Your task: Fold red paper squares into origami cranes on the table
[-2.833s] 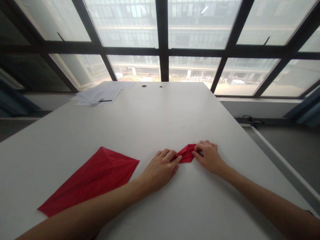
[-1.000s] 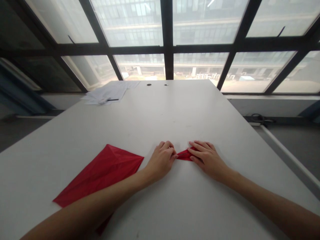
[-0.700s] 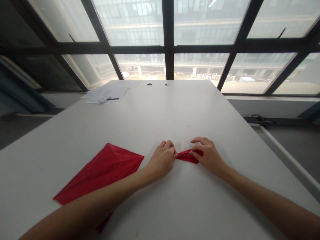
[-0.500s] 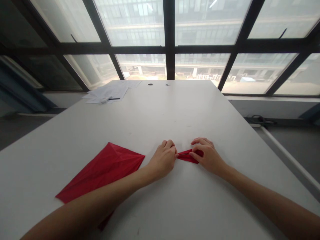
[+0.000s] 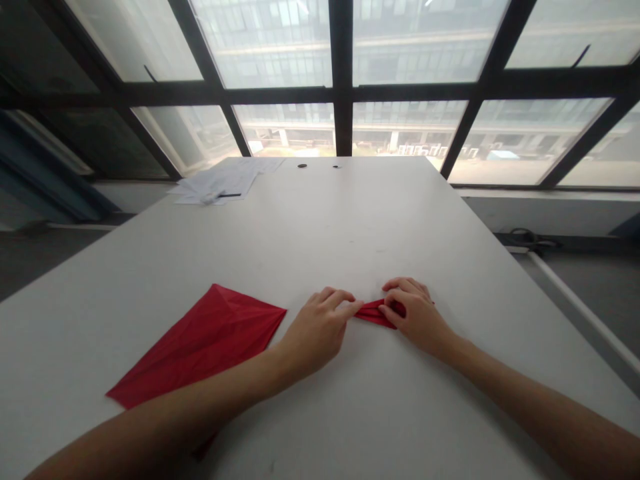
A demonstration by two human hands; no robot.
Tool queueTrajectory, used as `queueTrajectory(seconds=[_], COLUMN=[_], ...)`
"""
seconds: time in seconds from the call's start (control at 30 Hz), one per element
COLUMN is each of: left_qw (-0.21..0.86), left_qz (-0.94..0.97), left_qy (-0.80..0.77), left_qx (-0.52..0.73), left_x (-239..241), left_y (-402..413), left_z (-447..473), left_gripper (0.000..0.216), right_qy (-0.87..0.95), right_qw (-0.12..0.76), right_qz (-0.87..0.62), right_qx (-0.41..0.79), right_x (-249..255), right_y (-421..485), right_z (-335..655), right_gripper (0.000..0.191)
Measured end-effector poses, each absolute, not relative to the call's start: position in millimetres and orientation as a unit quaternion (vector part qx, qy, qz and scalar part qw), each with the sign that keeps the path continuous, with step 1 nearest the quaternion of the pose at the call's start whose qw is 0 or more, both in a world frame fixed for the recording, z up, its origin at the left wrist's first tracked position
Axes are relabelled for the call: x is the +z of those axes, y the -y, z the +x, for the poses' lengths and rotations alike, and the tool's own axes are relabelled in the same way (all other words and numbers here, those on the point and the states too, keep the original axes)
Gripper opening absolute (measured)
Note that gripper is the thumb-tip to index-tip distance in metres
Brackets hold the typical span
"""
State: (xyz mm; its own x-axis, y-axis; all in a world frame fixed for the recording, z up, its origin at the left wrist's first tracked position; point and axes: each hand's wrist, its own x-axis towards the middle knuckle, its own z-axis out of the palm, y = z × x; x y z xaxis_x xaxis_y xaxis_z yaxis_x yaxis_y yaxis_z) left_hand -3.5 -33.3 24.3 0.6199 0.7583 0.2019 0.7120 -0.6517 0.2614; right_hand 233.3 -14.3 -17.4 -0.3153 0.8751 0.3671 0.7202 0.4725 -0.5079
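A small folded red paper piece (image 5: 374, 313) lies on the white table (image 5: 320, 220) between my two hands. My left hand (image 5: 320, 328) rests on the table with its index fingertip pressing the piece's left tip and the other fingers curled. My right hand (image 5: 414, 311) covers the piece's right end, thumb and fingers pinched on it. A larger creased red paper sheet (image 5: 200, 343) lies flat to the left, partly under my left forearm.
A loose stack of white papers (image 5: 220, 182) with a dark pen sits at the table's far left corner. Two small dark round spots (image 5: 302, 165) lie near the far edge. Large dark-framed windows stand behind the table.
My left hand has uncurled a little, its index finger now stretched onto the small piece's left tip. My right hand stays pinched on the right end. The view has shifted slightly.
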Motion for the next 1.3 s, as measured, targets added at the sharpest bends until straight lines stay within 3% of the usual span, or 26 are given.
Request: queueTrajectory(seconds=[0.3, 0.87, 1.07, 1.3], left_qw=[-0.019, 0.004, 0.108, 0.266], left_qz=[0.904, 0.895, 0.865, 0.811], left_qy=[-0.426, -0.447, -0.474, -0.486], left_qx=[-0.020, 0.012, 0.129, 0.187], left_x=[33, 33, 22, 14], left_y=[57, 48, 21, -7], left_z=[3, -1, -10, -19], left_gripper=[0.047, 0.034, 0.013, 0.013], right_qy=[0.804, 0.811, 0.815, 0.816], right_qw=[0.298, 0.307, 0.306, 0.304], right_qz=[-0.499, -0.485, -0.481, -0.481], right_qx=[0.126, 0.117, 0.109, 0.105], right_x=[-12, -16, -17, -18], right_y=[16, 15, 15, 15], right_z=[230, 230, 230, 231], right_gripper=[0.013, 0.014, 0.013, 0.013])
